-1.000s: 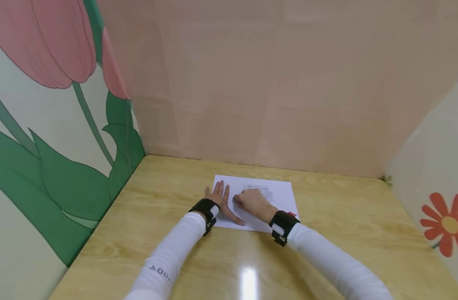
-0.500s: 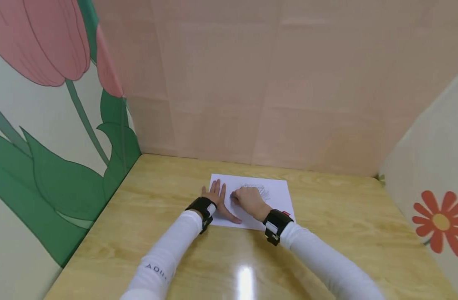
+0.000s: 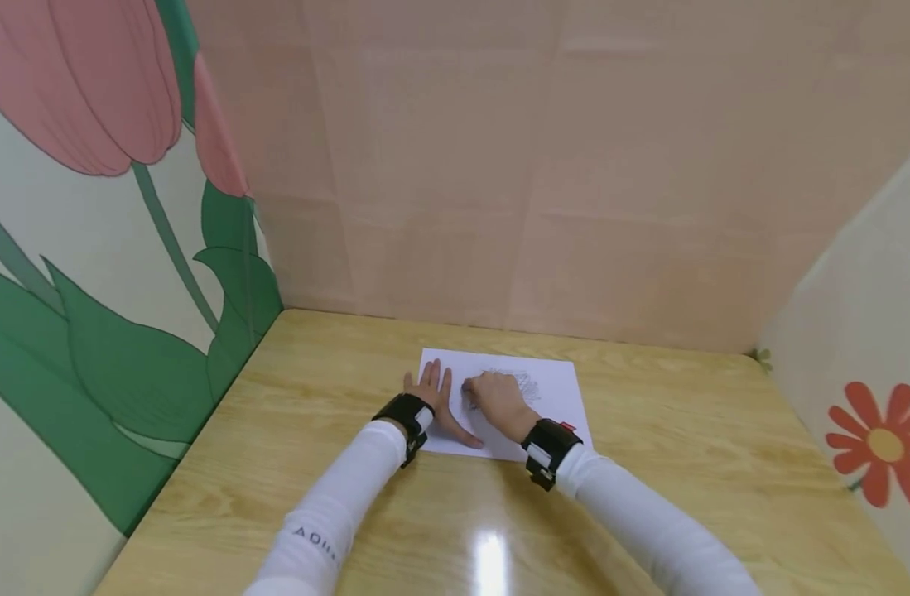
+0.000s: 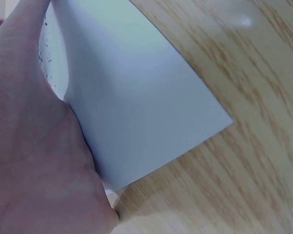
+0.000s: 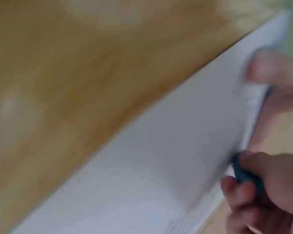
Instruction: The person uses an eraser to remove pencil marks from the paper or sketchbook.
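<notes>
The sheet of paper [image 3: 544, 389] is pinned flat by the left hand [image 3: 430, 391]; a small dark object [image 5: 245, 171] — perhaps an eraser — is pinched by the right hand [image 3: 499, 399]. If the pinning slackens, the sheet could be crumpled or torn.

Soft, even light is falling from overhead, and a bright glare patch is shining on the glossy worktop [image 3: 492, 555] at 6 o'clock. The head view is staying sharp. The right wrist view is smearing badly with blur; the left wrist view is showing faint shadow across the paper [image 4: 136, 107].
</notes>
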